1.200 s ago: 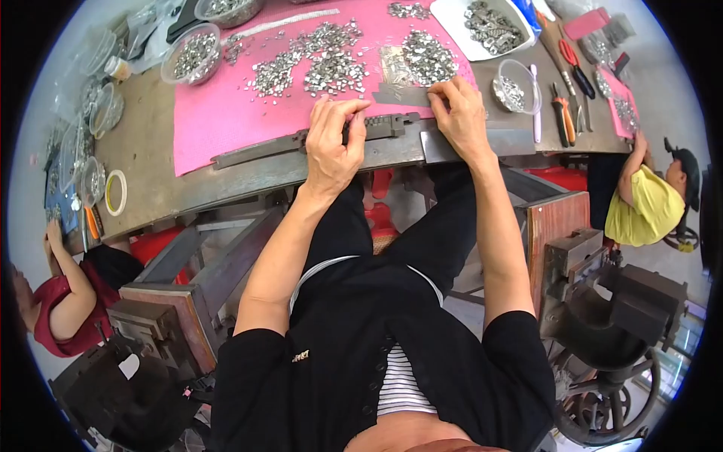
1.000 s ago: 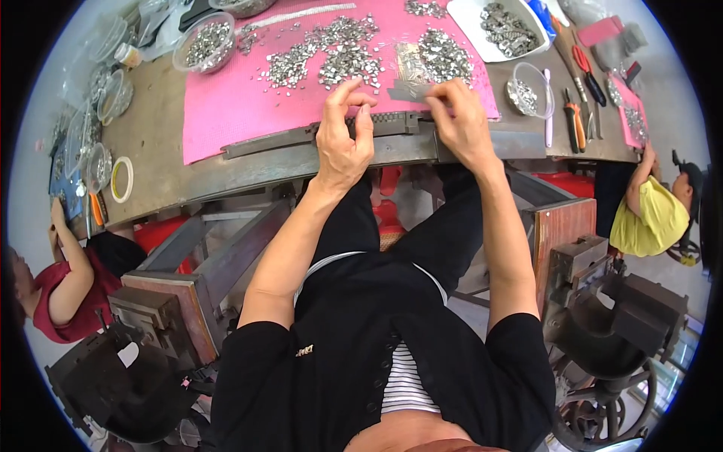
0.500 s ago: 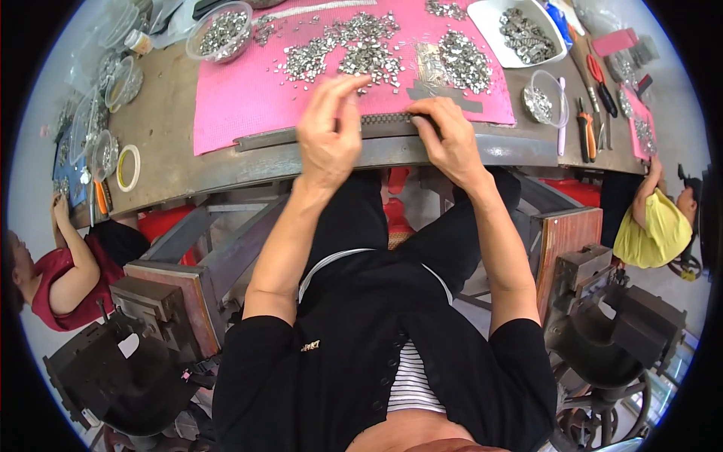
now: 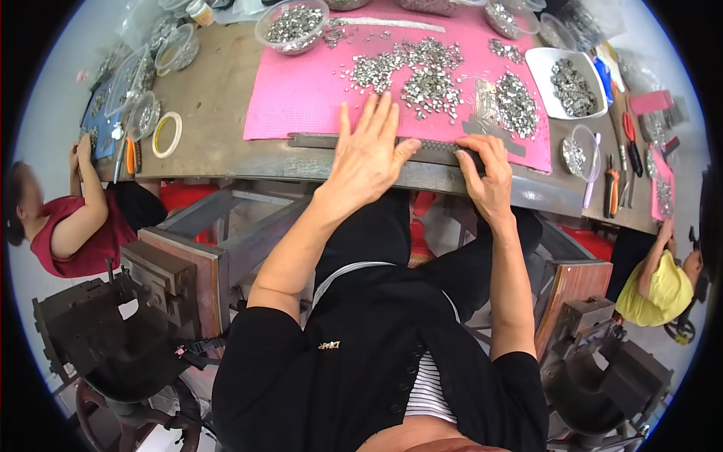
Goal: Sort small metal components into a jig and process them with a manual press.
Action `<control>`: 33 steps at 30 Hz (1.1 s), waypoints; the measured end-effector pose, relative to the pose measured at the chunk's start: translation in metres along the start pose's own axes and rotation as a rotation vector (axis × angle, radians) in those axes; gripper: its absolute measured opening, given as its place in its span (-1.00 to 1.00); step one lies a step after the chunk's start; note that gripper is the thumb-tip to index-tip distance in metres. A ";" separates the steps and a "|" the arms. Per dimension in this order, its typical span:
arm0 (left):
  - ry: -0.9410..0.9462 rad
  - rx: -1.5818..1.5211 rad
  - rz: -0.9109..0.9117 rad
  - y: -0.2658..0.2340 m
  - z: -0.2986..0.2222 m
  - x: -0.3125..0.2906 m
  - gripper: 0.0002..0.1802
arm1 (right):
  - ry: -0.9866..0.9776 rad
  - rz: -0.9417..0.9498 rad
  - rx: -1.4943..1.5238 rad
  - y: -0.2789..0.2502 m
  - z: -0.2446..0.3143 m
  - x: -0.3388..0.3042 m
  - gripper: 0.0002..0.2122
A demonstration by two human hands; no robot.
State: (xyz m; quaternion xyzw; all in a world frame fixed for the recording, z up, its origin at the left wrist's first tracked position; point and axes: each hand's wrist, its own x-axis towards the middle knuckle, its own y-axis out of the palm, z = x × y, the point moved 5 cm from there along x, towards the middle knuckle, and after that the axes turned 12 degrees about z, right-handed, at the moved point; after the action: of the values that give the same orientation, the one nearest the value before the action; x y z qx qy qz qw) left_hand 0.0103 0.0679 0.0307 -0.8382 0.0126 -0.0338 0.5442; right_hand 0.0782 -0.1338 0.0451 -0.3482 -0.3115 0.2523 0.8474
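Observation:
A long dark metal bar (image 4: 312, 141) lies along the front edge of the pink mat (image 4: 290, 98), with a row of small pieces (image 4: 437, 148) along it. My left hand (image 4: 365, 154) is open over the bar, fingers spread and pointing away from me; whether its palm touches the bar I cannot tell. At the bar's right part my right hand (image 4: 489, 169) is closed, fingertips on top and thumb at the near side. Beyond my hands lie loose heaps of small shiny metal pieces (image 4: 431, 90). Thin metal strips (image 4: 486, 102) lie beside the right heap.
A round clear tub (image 4: 294, 30) of metal pieces stands at the far left of the mat, a white tray (image 4: 538, 68) at its right. Pliers (image 4: 610, 194), a purple-handled tool (image 4: 591, 173) and a tape roll (image 4: 167, 135) lie on the table. People work at both sides.
My left hand has gone from raised, bent fingers to a flat, spread pose over the bar. My right hand keeps its hold. The whole view has shifted, with the table now further right and lower.

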 end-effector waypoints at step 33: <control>-0.067 -0.001 -0.352 -0.039 0.062 0.006 -0.91 | -0.253 0.102 -0.389 0.069 0.025 0.107 -0.92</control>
State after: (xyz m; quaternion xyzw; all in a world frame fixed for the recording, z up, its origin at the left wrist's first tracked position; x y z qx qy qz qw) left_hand 0.0203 0.1402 0.0413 -0.8284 -0.1522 -0.1007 0.5296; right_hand 0.1183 -0.0106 0.0454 -0.4858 -0.4402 0.2715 0.7047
